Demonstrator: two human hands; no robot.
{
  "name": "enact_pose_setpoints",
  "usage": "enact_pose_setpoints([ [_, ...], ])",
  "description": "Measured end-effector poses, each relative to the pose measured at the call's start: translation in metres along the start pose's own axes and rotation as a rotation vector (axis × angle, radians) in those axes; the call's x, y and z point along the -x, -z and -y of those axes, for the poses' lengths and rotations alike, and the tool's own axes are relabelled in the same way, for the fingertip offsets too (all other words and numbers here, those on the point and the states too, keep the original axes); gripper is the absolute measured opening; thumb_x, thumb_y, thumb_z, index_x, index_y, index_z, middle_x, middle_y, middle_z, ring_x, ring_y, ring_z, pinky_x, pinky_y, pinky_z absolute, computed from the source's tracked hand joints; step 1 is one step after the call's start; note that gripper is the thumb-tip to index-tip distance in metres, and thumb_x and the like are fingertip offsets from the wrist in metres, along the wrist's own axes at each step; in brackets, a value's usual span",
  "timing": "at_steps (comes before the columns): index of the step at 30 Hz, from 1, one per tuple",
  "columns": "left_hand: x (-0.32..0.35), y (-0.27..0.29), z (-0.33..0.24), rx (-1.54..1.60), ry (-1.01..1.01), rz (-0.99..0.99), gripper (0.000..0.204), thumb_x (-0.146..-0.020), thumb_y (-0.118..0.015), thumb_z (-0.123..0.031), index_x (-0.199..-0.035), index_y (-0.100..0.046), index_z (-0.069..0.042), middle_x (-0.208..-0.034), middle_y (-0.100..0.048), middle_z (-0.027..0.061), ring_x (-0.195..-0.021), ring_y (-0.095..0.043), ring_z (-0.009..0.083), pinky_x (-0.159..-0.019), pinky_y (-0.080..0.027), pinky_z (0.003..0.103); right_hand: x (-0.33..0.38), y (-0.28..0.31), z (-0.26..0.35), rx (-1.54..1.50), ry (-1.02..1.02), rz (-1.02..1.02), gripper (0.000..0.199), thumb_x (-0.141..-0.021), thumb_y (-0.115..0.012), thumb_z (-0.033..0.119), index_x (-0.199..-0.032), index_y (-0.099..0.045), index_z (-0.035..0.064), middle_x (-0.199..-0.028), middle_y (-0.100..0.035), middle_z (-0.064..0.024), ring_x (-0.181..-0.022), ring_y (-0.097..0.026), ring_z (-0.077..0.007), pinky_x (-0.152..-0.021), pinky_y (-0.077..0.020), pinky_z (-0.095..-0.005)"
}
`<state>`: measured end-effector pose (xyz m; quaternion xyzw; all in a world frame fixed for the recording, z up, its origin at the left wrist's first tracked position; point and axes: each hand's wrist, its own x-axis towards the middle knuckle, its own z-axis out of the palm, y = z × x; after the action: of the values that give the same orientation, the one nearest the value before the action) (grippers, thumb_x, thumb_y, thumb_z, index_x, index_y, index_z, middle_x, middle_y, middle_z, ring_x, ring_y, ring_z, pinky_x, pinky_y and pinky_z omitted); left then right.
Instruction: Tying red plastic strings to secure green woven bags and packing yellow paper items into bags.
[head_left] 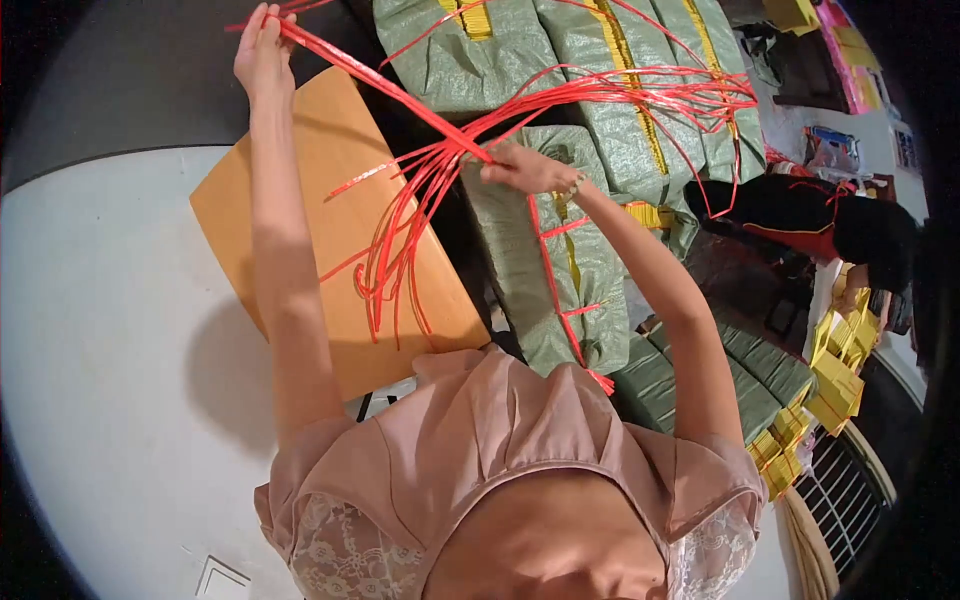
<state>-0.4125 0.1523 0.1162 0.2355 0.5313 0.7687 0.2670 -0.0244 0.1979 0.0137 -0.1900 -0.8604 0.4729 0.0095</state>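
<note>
A bundle of shiny red plastic twine runs taut between my hands. My left hand, arm stretched out to the far left, is closed round its upper end. Farther right and nearer to me, my right hand grips the bundle at its middle; a beaded bracelet circles that wrist. From there loose strands fan out to the right over green woven-wrapped bales, and others hang down over a light brown wooden board. Below my right hand stands a smaller green bale tied with red twine.
Darker green packages and stacked yellow paper bundles lie to the right. Beyond them are a black bag-like item and a metal rack. A white wall or surface fills the left side.
</note>
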Motion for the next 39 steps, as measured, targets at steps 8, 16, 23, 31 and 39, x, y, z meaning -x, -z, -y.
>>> enact_pose_setpoints([
  [8, 0.146, -0.084, 0.073, -0.513, -0.056, -0.051, 0.020, -0.083, -0.059, -0.014, -0.099, -0.051, -0.005, -0.087, -0.053, 0.0066, -0.077, -0.052, 0.0145, -0.068, -0.045, 0.028, -0.007, 0.043, -0.014, -1.000, -0.531, -0.210, 0.037, -0.096, -0.037, 0.038, -0.075, -0.047, 0.0099, -0.057, -0.032, 0.0064, -0.049, -0.033, -0.0071, -0.048, -0.0335, -0.0244],
  [16, 0.298, -0.152, 0.138, -0.592, 0.317, 0.161, 0.024, -0.080, -0.067, -0.020, -0.097, -0.066, -0.002, -0.071, -0.063, 0.0077, -0.063, -0.060, 0.0118, -0.060, -0.046, 0.027, -0.033, 0.034, -0.009, -0.868, -0.571, -0.304, 0.047, -0.094, -0.037, 0.046, -0.064, -0.044, 0.0112, -0.051, -0.036, 0.0046, -0.042, -0.032, -0.0084, -0.041, -0.0292, -0.0259],
  [23, 0.299, -0.157, 0.145, -0.573, 0.361, 0.120, 0.020, -0.080, -0.066, -0.018, -0.095, -0.068, -0.004, -0.070, -0.062, 0.0083, -0.059, -0.058, 0.0118, -0.057, -0.044, 0.027, -0.059, 0.051, -0.014, -0.723, -0.529, -0.310, 0.049, -0.094, -0.037, 0.045, -0.057, -0.042, 0.0120, -0.049, -0.037, 0.0039, -0.041, -0.034, -0.0088, -0.040, -0.0281, -0.0260],
  [31, 0.257, -0.154, 0.130, -0.826, 0.217, 0.296, 0.029, -0.082, -0.063, -0.032, -0.087, -0.067, -0.004, -0.068, -0.063, 0.0102, -0.058, -0.059, 0.0184, -0.055, -0.044, 0.030, -0.062, 0.049, -0.005, -0.508, -0.459, -0.237, 0.052, -0.094, -0.037, 0.045, -0.058, -0.044, 0.0089, -0.054, -0.039, 0.0049, -0.048, -0.032, -0.0076, -0.044, -0.0274, -0.0282],
  [39, 0.247, -0.144, 0.151, -0.321, 0.681, 0.296, 0.028, -0.091, -0.052, -0.027, -0.098, -0.066, -0.005, -0.077, -0.066, 0.0039, -0.064, -0.058, 0.0084, -0.060, -0.045, 0.024, -0.060, 0.060, -0.007, -0.719, -0.346, -0.146, 0.048, -0.094, -0.039, 0.046, -0.077, -0.054, 0.0034, -0.065, -0.048, 0.0020, -0.060, -0.044, -0.0070, -0.057, -0.0402, -0.0244],
])
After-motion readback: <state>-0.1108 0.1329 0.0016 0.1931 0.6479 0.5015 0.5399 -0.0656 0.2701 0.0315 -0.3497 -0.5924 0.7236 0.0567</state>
